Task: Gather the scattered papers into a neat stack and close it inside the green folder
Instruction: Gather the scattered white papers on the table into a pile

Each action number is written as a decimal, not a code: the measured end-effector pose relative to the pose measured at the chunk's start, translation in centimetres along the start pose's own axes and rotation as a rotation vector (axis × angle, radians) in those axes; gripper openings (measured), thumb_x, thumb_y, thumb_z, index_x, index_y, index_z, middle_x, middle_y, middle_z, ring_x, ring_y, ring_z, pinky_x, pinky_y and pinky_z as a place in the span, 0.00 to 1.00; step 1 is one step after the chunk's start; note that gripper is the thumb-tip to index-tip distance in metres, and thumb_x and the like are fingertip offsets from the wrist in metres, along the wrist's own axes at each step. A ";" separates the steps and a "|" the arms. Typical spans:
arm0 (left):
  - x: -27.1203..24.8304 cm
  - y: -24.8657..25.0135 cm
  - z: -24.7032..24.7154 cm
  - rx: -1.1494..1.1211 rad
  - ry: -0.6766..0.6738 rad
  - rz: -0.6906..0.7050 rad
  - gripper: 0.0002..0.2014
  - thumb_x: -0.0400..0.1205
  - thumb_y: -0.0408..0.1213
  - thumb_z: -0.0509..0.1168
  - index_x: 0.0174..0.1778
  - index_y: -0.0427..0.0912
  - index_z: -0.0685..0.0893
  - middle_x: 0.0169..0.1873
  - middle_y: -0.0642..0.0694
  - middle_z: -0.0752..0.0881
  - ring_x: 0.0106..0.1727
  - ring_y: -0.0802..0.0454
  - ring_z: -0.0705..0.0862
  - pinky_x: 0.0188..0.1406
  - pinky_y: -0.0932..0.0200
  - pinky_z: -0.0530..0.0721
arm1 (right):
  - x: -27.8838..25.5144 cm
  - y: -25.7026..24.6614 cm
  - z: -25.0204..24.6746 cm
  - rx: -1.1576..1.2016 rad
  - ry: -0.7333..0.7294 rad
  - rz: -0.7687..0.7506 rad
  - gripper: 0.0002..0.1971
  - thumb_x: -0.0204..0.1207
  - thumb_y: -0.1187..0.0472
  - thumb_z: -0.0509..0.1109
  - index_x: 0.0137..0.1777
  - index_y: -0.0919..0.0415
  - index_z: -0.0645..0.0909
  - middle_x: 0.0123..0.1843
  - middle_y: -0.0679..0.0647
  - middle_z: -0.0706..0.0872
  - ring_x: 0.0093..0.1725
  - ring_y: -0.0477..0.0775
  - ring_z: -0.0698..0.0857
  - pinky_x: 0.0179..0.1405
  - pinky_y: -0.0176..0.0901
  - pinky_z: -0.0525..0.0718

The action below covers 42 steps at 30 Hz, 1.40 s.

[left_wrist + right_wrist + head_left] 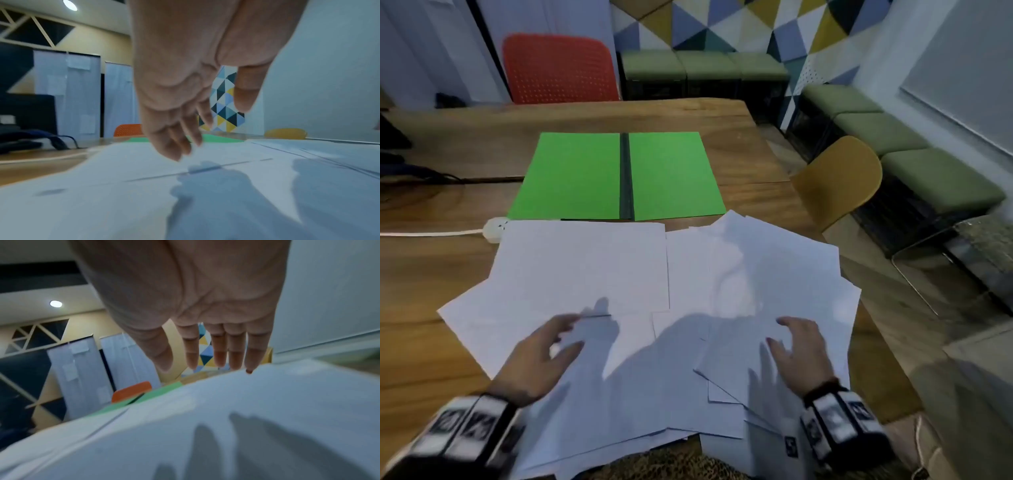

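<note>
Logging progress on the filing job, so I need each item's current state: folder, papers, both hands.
green folder: open, lying flat on the table, no papers inside.
papers: scattered, overlapping, not yet stacked.
left hand: open, fingers relaxed, above the papers, holding nothing.
right hand: open, fingers straight, over the papers, holding nothing.
</note>
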<state>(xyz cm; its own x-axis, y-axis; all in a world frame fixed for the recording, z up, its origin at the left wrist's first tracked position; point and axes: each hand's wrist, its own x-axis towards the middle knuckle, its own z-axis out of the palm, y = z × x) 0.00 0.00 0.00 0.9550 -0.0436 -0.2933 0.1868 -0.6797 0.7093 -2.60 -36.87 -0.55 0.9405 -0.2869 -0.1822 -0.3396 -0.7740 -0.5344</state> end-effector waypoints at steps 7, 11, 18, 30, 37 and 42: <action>6.5 2.0 6.3 0.529 -0.151 -0.273 0.35 0.79 0.66 0.42 0.80 0.60 0.39 0.83 0.44 0.41 0.81 0.28 0.44 0.76 0.32 0.56 | 1.3 -2.3 5.8 -0.329 -0.349 0.210 0.36 0.78 0.36 0.46 0.81 0.49 0.38 0.83 0.62 0.33 0.81 0.67 0.36 0.79 0.68 0.41; 5.6 2.2 7.2 0.708 -0.286 -0.147 0.35 0.77 0.69 0.38 0.79 0.63 0.37 0.82 0.49 0.33 0.81 0.28 0.38 0.77 0.33 0.49 | 0.9 -1.7 6.4 -0.422 -0.422 0.028 0.41 0.73 0.29 0.43 0.80 0.47 0.36 0.82 0.61 0.30 0.80 0.69 0.32 0.77 0.69 0.37; 4.2 -1.5 3.2 0.398 -0.345 0.279 0.38 0.66 0.80 0.39 0.68 0.72 0.70 0.80 0.52 0.54 0.83 0.43 0.48 0.80 0.53 0.46 | 1.3 0.3 4.1 -0.406 -0.366 -0.233 0.47 0.63 0.23 0.32 0.80 0.48 0.46 0.84 0.54 0.38 0.83 0.58 0.39 0.80 0.60 0.39; 4.2 3.5 9.0 0.307 0.029 -0.154 0.48 0.72 0.53 0.69 0.81 0.55 0.44 0.81 0.46 0.59 0.80 0.37 0.55 0.75 0.39 0.60 | 2.6 0.1 3.7 -0.356 -0.380 -0.033 0.44 0.71 0.40 0.65 0.80 0.44 0.42 0.84 0.63 0.39 0.82 0.69 0.43 0.79 0.63 0.48; 3.9 3.2 10.0 0.524 -0.355 0.217 0.43 0.78 0.49 0.64 0.75 0.70 0.35 0.80 0.60 0.40 0.81 0.46 0.32 0.76 0.30 0.37 | 5.8 0.6 0.5 0.383 -0.116 0.363 0.19 0.78 0.59 0.59 0.68 0.63 0.70 0.70 0.64 0.74 0.63 0.62 0.74 0.64 0.49 0.70; 3.3 3.6 9.5 0.232 -0.224 0.235 0.39 0.68 0.61 0.59 0.72 0.80 0.45 0.80 0.56 0.54 0.83 0.39 0.44 0.77 0.32 0.46 | 5.4 -0.2 1.6 0.298 -0.243 0.289 0.35 0.70 0.55 0.73 0.72 0.63 0.60 0.74 0.62 0.71 0.69 0.62 0.75 0.66 0.49 0.73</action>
<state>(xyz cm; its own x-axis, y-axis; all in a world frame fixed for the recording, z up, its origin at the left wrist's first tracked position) 1.70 -9.55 -4.47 0.8869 -0.3587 -0.2911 -0.1124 -0.7787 0.6173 2.54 -37.37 -2.80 0.7959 -0.2982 -0.5268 -0.6024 -0.4767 -0.6403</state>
